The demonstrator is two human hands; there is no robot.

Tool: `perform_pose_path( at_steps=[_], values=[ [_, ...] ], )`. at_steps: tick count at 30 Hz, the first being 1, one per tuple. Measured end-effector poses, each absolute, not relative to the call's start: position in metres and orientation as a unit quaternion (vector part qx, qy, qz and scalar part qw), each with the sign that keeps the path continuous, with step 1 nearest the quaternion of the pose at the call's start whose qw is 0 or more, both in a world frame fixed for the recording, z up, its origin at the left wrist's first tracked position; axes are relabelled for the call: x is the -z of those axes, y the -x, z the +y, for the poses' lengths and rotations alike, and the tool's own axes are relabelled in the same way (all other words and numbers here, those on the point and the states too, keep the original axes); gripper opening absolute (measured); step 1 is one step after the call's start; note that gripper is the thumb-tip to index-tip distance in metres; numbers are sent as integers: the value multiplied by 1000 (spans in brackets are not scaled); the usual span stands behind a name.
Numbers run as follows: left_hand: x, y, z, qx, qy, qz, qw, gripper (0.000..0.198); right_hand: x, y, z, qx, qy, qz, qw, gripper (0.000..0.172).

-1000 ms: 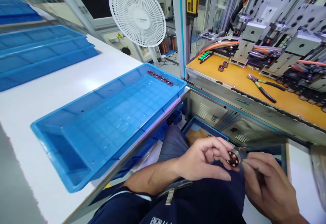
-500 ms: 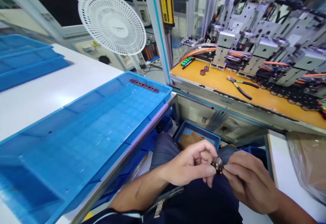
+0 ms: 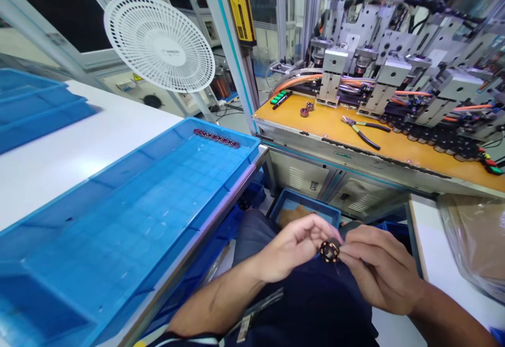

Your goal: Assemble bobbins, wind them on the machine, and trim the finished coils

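Above my lap, a small round wound motor stator (image 3: 329, 251) is held between my two hands, its dark face with copper-coloured windings around the edge turned toward me. The curled fingers and thumb of my left hand (image 3: 298, 244) hold it from the left and behind. From the other side, the thumb and fingertips of my right hand (image 3: 379, 265) pinch at its right edge. A thin wire end seems to hang just below it. Part of the stator's rim is hidden behind my fingers.
At left, a long blue tray (image 3: 130, 220) has a row of similar stators (image 3: 216, 138) at its far end. Cutting pliers (image 3: 363, 128) and two stators (image 3: 304, 111) lie on the orange machine bench (image 3: 323, 126). A fan (image 3: 161, 44) stands behind; a lower blue bin (image 3: 284, 199) sits beyond my knees.
The stator has been turned so its wound face shows toward me; before, its side rim showed. My left thumb has shifted back from its front. The whole view has shifted slightly.
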State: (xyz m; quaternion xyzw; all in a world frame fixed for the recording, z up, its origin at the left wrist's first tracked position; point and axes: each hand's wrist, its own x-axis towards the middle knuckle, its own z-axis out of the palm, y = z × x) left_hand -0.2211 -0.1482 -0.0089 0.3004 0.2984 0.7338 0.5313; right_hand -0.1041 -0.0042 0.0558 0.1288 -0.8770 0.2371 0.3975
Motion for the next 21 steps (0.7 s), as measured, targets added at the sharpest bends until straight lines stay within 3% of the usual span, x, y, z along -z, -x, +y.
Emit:
perform_pose_path(
  at_steps=[3,7,17,21],
  values=[
    [9,220,-149,-673,-335,303,586,40,-55,104,-2,-232,-140,-881,387,11],
    [11,216,-149,-726,-318,317,521,24,-53,103,-2,-255,-130,-882,375,10],
    [11,215,-143,-839,-346,300,295,33,-45,108,-12,-368,-67,-854,362,17],
    [10,219,-145,-832,-358,332,266,34,-36,109,-18,-496,14,-809,316,11]
  ],
)
